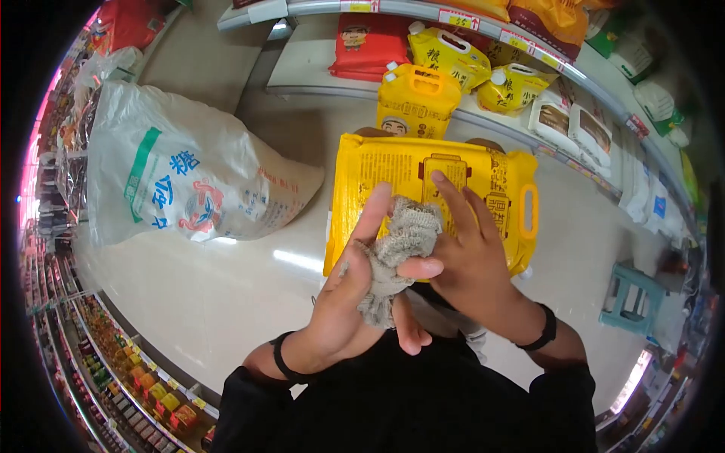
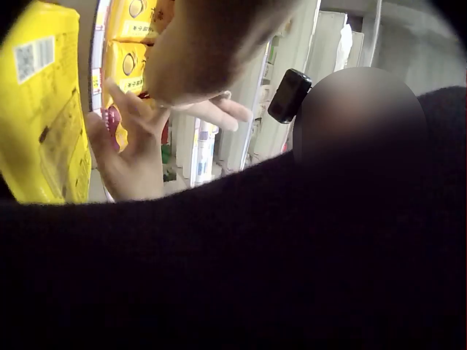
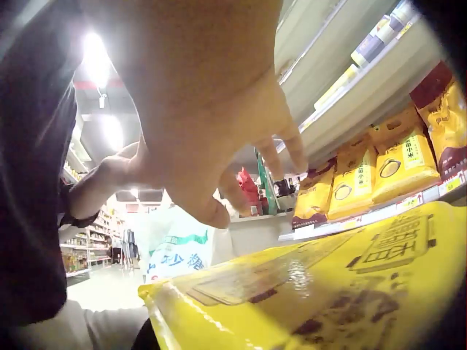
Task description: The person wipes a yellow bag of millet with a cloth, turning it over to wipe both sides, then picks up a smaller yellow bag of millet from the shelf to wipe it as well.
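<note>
A crumpled grey knitted cloth (image 1: 404, 241) is bunched between the two hands, above a large yellow packaged bag (image 1: 362, 162) with a carry handle. The left hand (image 1: 337, 306) holds the cloth, one finger pointing up beside it and other fingertips showing below it. The right hand (image 1: 476, 264) is close on the cloth's other side, its fingers extended and spread, the thumb at the cloth. In the right wrist view the right hand (image 3: 211, 138) hangs over the yellow bag's printed face. The left wrist view is mostly blocked by a dark sleeve (image 2: 219, 270).
A big white sugar sack (image 1: 189, 170) leans on the floor at left. Behind the yellow bag stands another yellow handled bag (image 1: 419, 98), by a shelf with yellow and red bags (image 1: 370, 45). A teal stool (image 1: 633, 306) is at right, stocked shelves (image 1: 128, 377) at lower left.
</note>
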Available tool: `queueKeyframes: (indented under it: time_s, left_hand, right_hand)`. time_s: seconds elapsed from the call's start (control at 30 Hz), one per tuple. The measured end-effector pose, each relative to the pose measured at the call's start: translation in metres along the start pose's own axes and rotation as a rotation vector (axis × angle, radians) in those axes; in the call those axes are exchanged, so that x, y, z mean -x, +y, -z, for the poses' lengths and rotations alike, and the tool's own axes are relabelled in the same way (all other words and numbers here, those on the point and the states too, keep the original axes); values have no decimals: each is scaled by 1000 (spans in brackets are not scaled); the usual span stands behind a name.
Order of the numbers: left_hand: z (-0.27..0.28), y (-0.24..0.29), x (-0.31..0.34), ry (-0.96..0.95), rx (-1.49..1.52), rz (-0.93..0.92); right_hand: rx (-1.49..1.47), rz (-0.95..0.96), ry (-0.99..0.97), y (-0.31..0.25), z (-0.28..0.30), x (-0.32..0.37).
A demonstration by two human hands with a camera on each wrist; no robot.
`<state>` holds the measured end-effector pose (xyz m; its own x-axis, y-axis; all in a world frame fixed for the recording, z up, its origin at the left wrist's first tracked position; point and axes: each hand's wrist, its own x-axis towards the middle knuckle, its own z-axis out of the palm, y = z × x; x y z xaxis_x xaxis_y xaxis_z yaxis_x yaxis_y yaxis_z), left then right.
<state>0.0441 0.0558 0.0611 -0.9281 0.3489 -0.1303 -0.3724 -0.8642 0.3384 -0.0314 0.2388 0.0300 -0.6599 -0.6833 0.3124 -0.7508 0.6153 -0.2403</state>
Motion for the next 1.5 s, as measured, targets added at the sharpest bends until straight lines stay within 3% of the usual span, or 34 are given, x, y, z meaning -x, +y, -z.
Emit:
queueKeyframes:
  time_s: [0.07,0.1,0.2,0.27,0.3,0.4,0.53,0.67,0.73,0.9,0.93,0.97,1.17,1.37,1.4,1.43,1.5]
  left_hand:
    - [-6,-2,-4,-22,60,-99]
    - [-18,0,-6,109,-234,-86]
    - [-7,-5,-10,11,-237,-167]
    - [-8,-13,-10,39,-146,-164]
    - [-8,-16,-11,-4,-114,-194]
    - [-1,-28,-20,-100,16,-276]
    - [7,-54,-36,-262,292,-431]
    - [10,-66,-58,-527,552,-645]
    - [12,-65,-56,-510,552,-626]
    - [12,-56,-42,-445,564,-532]
    - [10,-48,-34,-367,496,-429]
    - [8,-42,-30,-289,428,-326]
    - [13,-35,-27,-284,270,-275]
    - [12,-30,-27,-296,207,-278]
    - [12,-29,-27,-291,189,-299]
    - [11,-31,-28,-283,199,-247]
    - [10,-28,-27,-225,208,-201]
  right_hand:
    - [-115,-63,45,-12,2,-4]
    - [-117,-89,62,-18,2,-6]
    - [-43,-60,135,-31,-2,-23]
    - [-364,-189,130,-39,-10,-24]
    - [-584,-247,12,-41,-2,-25]
    - [-704,-138,154,-41,-15,-31]
    - [-519,-130,33,-37,-34,-29]
    - [-448,-37,141,-31,-52,-21]
    - [-440,-6,165,-36,-55,-20]
    - [-1577,-670,369,-78,-54,-27]
    - [-1578,-665,363,-78,-57,-25]
    - [-1704,-599,412,-79,-57,-13]
    - [-2423,-106,682,-92,-87,-26]
    - [-3066,539,948,-116,-117,-33]
    - [-3182,679,980,-121,-118,-40]
    - [-3231,695,942,-131,-120,-50]
    - [-3690,1173,1114,-128,-102,-38]
